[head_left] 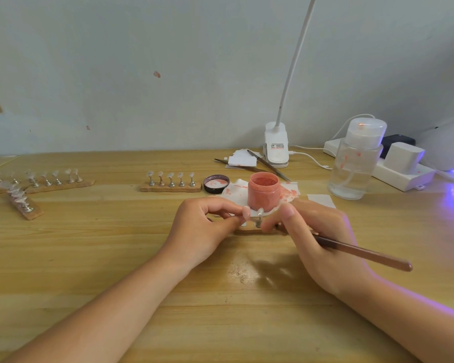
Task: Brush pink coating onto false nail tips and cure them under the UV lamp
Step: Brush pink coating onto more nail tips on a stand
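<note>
Steadying one nail tip [246, 212] in a pinching left hand [207, 226] keeps it fixed for coating; the right hand [317, 239] holds its grip on the brush [362, 254], just before the open pink jar [263, 191] on the table [116, 258]

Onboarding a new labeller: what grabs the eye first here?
At centre, the open pink jar on stained paper, both hands just in front of it: the left hand pinches a nail tip, the right hand holds a brush. At the right edge, the UV lamp throws violet light on the table.
</note>
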Demonstrator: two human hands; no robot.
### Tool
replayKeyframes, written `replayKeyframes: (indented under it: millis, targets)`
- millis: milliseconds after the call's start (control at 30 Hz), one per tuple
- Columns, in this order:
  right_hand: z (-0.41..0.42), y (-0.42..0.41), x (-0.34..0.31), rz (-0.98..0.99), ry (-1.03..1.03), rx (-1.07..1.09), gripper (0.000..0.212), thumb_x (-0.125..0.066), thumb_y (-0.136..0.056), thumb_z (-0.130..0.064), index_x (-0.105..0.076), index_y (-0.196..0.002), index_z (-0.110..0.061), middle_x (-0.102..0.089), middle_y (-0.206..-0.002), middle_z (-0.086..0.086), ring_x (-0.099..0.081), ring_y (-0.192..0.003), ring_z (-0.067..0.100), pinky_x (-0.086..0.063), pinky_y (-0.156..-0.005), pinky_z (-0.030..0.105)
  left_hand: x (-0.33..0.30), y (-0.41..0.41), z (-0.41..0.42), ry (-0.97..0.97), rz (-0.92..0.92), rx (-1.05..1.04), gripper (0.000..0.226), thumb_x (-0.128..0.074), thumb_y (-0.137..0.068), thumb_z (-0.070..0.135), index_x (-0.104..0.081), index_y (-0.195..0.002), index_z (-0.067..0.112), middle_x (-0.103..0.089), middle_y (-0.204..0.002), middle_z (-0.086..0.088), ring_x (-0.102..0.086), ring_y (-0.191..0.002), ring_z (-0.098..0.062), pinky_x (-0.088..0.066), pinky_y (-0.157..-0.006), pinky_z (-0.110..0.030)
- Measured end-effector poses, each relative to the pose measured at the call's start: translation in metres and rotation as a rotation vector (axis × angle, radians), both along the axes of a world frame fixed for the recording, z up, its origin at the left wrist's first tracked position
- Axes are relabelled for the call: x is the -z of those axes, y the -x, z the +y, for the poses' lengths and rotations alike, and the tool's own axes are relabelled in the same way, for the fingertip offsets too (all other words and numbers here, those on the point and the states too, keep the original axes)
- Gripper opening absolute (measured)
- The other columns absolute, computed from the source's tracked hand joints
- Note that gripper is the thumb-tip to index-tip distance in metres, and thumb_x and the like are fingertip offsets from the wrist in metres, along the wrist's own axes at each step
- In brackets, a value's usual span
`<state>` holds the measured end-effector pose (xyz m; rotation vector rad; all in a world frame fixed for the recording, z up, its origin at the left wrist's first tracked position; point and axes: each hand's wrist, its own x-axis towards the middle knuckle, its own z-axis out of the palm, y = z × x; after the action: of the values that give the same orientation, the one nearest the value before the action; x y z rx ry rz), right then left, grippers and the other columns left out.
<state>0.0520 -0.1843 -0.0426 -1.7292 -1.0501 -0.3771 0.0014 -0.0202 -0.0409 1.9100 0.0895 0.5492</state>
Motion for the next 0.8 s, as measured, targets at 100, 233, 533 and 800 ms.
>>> replayKeyframes:
  millis: [100, 233, 533, 800]
  targets:
    - [0.0015, -0.0003, -0.0011, -0.009, 0.038, 0.036, 0.039, -0.038, -0.089, -0.041, -0.071, -0.078, -0.023, -0.06, -0.073, -0.021, -0.056, -0.073, -0.001, -0.041, -0.065, 0.016, -0.0003, -0.0001, -0.0004, 0.004, 0.003, 0.0, 0.013, -0.075, -0.071, 0.015, -0.073, -0.067, 0.027, -0.07, -0.074, 0.009, -0.061, -0.079, -0.019, -0.038, -0.058, -0.017]
    - [-0.0002, 0.0005, 0.0004, -0.008, 0.01, -0.006, 0.046, -0.037, -0.091, -0.042, -0.071, -0.072, -0.018, -0.065, -0.07, -0.011, -0.059, -0.069, 0.003, -0.043, -0.063, 0.021, -0.0009, 0.0006, -0.0009, 0.001, 0.006, -0.02, 0.012, -0.075, -0.071, 0.02, -0.072, -0.063, 0.029, -0.07, -0.072, 0.012, -0.061, -0.078, -0.016, -0.04, -0.06, -0.019]
    - [0.0006, -0.001, 0.002, 0.023, -0.015, 0.001, 0.049, -0.033, -0.092, -0.038, -0.071, -0.073, -0.015, -0.066, -0.073, -0.007, -0.061, -0.073, 0.009, -0.046, -0.064, 0.029, -0.0004, 0.0003, -0.0012, 0.017, 0.028, -0.051, 0.019, -0.075, -0.071, 0.01, -0.071, -0.062, 0.027, -0.069, -0.073, 0.012, -0.061, -0.075, -0.012, -0.04, -0.059, -0.015]
    - [0.0023, -0.0017, 0.0002, -0.094, -0.008, 0.035, 0.044, -0.035, -0.093, -0.029, -0.072, -0.072, -0.015, -0.061, -0.068, -0.016, -0.053, -0.068, -0.005, -0.038, -0.067, 0.014, -0.0008, -0.0001, -0.0019, 0.01, 0.034, -0.046, 0.014, -0.073, -0.072, 0.003, -0.073, -0.068, 0.017, -0.069, -0.074, 0.006, -0.06, -0.074, -0.015, -0.04, -0.058, -0.012]
